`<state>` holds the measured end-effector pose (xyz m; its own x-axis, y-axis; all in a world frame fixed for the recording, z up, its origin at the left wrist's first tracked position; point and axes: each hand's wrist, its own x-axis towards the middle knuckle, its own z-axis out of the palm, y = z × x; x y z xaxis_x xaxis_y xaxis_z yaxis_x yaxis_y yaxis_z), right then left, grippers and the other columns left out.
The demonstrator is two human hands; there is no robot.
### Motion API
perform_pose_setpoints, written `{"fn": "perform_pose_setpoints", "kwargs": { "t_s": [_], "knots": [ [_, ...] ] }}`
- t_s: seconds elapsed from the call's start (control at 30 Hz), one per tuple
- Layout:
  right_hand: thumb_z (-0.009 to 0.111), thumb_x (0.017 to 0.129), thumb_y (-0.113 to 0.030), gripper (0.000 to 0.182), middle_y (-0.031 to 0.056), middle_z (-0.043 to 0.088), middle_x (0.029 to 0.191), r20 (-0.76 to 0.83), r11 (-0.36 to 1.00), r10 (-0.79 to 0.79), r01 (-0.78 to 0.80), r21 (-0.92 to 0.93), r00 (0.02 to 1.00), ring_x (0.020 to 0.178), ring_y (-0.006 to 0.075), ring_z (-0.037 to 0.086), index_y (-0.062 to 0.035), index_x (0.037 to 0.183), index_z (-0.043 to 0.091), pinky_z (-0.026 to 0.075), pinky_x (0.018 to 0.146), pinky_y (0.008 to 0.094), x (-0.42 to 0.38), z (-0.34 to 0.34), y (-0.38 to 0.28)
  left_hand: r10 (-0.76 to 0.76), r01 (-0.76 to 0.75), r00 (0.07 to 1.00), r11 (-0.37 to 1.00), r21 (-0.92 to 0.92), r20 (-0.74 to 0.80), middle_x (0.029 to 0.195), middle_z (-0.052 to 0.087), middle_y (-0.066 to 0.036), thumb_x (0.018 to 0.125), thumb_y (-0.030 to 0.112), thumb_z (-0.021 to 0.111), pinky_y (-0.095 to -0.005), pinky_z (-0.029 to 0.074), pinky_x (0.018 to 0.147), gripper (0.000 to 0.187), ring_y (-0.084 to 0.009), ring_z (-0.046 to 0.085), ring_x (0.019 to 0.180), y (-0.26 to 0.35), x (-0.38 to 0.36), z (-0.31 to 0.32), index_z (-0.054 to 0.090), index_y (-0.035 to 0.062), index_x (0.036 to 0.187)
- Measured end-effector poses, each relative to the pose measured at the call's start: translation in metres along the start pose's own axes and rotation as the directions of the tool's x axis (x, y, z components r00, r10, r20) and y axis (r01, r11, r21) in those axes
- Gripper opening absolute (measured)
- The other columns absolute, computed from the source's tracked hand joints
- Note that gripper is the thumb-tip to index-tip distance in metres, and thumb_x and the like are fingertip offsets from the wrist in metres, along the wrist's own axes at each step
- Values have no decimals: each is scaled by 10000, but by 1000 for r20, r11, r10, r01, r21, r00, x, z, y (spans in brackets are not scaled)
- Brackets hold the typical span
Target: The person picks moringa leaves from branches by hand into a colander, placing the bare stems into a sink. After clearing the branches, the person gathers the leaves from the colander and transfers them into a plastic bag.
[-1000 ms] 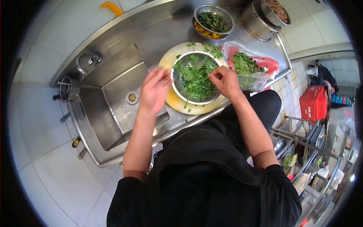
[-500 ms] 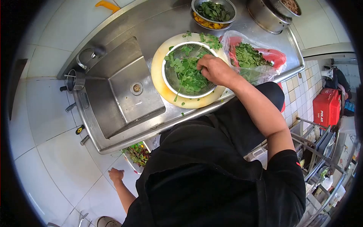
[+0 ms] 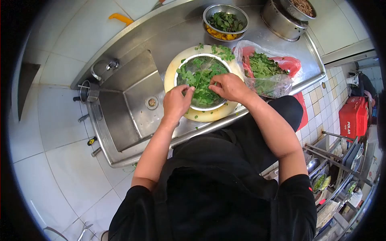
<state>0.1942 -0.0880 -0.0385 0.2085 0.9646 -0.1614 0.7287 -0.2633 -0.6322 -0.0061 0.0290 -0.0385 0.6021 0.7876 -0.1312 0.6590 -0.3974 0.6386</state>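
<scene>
- My left hand (image 3: 175,103) and right hand (image 3: 227,86) both pinch green leafy sprigs (image 3: 200,78) in the round steel colander (image 3: 183,67), on the yellow round board (image 3: 171,72) at the steel counter's (image 3: 169,36) front edge
- I judge it best to strip leaves gently, keeping stems over the colander

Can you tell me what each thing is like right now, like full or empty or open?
Metal strainer: full of green leaves, sits on the yellow board.
Sink: empty, no water.
Plastic bag: open, greens inside.
Small metal bowl: holds greens and yellow pieces.
Left hand: pinching a green sprig.
Right hand: picking at the leaves.
</scene>
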Motion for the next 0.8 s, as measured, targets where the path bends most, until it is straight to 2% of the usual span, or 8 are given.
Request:
{"fn": "perform_pose_setpoints", "kwargs": {
  "t_s": [0.17,0.27,0.33,0.37,0.53,0.67,0.73,0.8],
  "knots": [
    [666,895,-253,211,172,690,881,-149,991,-125,129,20,981,875,370,664,-45,927,687,519,776,477,-7,-2,-8,-105,100,993,989,105,48,902,758,-114,907,388,678,-429,541,775,301,-316,722,863,1,13,18,774,121,1008],
    [680,883,-218,187,163,687,924,-219,979,-189,201,34,957,895,370,659,-46,957,687,519,784,476,-9,0,-11,-132,132,991,990,-39,-7,928,755,-115,928,369,653,-435,540,783,281,-334,716,879,-8,15,19,756,140,1054],
    [714,864,-175,178,129,672,1020,-419,949,-291,317,-8,860,947,340,653,-67,1004,692,521,813,451,-10,-1,-17,-8,13,989,999,33,-145,930,745,-124,957,331,627,-417,536,738,277,-312,719,839,-2,10,7,731,120,1103],
    [714,864,-175,178,129,672,1020,-419,948,-293,318,-11,859,947,340,653,-67,1004,692,521,813,451,-10,-3,-21,-7,12,989,999,31,-148,930,745,-124,957,331,627,-417,536,738,277,-312,719,839,2,9,-1,731,120,1103],
    [719,822,-160,267,79,612,1213,-493,778,-628,492,-390,602,1133,305,595,-100,1076,665,452,1043,486,-10,-29,-69,219,-198,958,973,122,-188,945,730,-154,968,245,609,-417,534,708,237,-318,715,800,29,2,-39,720,67,1080],
    [718,826,-165,282,88,647,1143,-391,711,-699,523,-470,599,1094,315,617,-95,1090,649,432,1091,460,7,-36,-78,259,-256,966,963,89,-23,932,723,-173,925,169,654,-410,537,692,185,-324,711,761,45,-8,-56,741,18,989],
    [723,826,-154,250,83,676,1063,-207,790,-612,582,-192,763,1032,315,646,-105,1065,667,470,1025,464,19,-26,-65,274,-272,961,961,53,-23,927,719,-181,918,156,657,-418,537,702,176,-339,707,772,43,-10,-55,741,11,975],
    [712,830,-165,225,94,683,995,-175,825,-565,553,-117,806,975,331,656,-100,1040,667,496,944,467,12,-21,-64,278,-278,960,960,17,-12,922,716,-190,911,142,661,-426,537,712,167,-354,704,784,37,-18,-56,741,4,961]
  ]
}}
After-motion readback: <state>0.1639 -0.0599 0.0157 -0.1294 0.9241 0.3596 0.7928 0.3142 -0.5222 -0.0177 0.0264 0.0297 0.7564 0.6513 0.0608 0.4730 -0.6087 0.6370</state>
